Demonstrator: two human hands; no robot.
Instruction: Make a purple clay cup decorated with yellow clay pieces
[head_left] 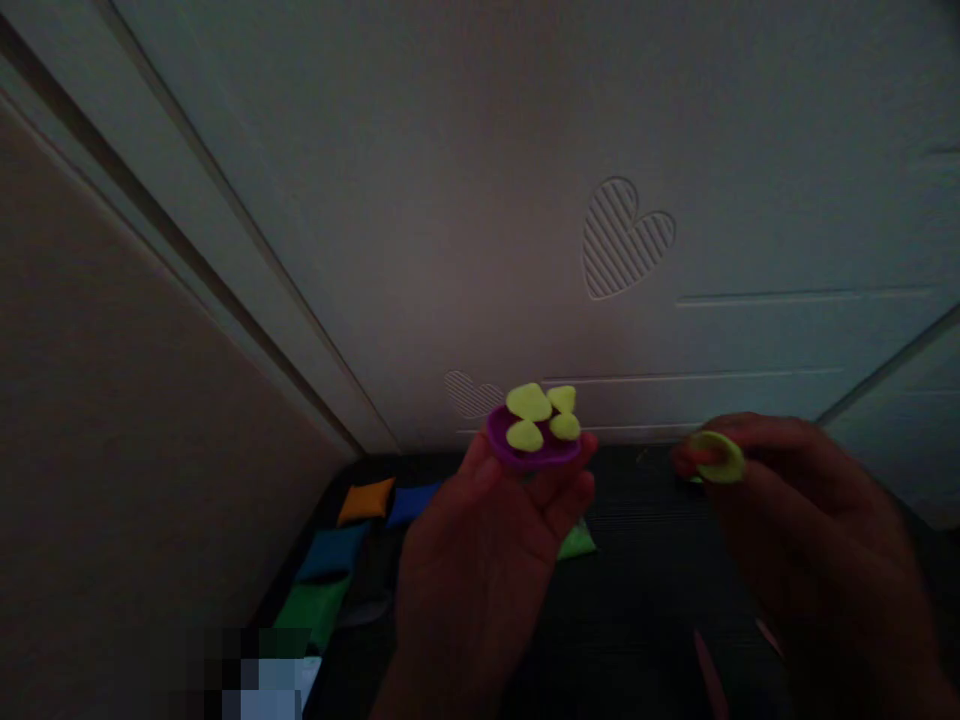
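My left hand [487,550] holds up a purple clay piece [534,460], round and slightly dished, its edge between thumb and fingers. Several flattened yellow clay pieces [528,402] sit on its face, close together. To the right, my right hand [795,500] pinches another yellow clay piece [724,457], thin and curved, between thumb and fingertips. The two hands are apart, both raised over the dark table. The picture is dim, so fine detail on the clay does not show.
On the dark table [630,610] at the left lie orange [366,502], blue [411,503], teal [334,552] and green [313,612] packets. A light green packet [576,541] lies behind my left hand. A pink slender tool [709,672] lies near the front. A white panel [450,200] with embossed hearts stands behind.
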